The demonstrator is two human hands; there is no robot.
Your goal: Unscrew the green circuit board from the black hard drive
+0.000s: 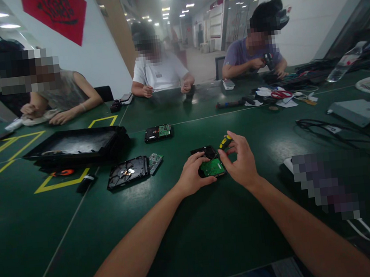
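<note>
A hard drive with a green circuit board [213,167] lies on the green table in front of me. My left hand [193,175] grips its left side, fingers over the top edge and thumb along the near edge. In my right hand [241,159] is a yellow and black screwdriver [225,141], pinched between the fingers over the drive's right side. The screwdriver's tip is too small to make out. Left of my hands sit a black opened drive [128,172] and a loose circuit board [155,162]. Another drive [158,133] lies farther back.
A black tray [76,143] stands at the left. At the right are a phone-like item [325,185], black cables [343,133], a grey box [360,112] and a bottle [345,62]. Three people sit across the table [195,234].
</note>
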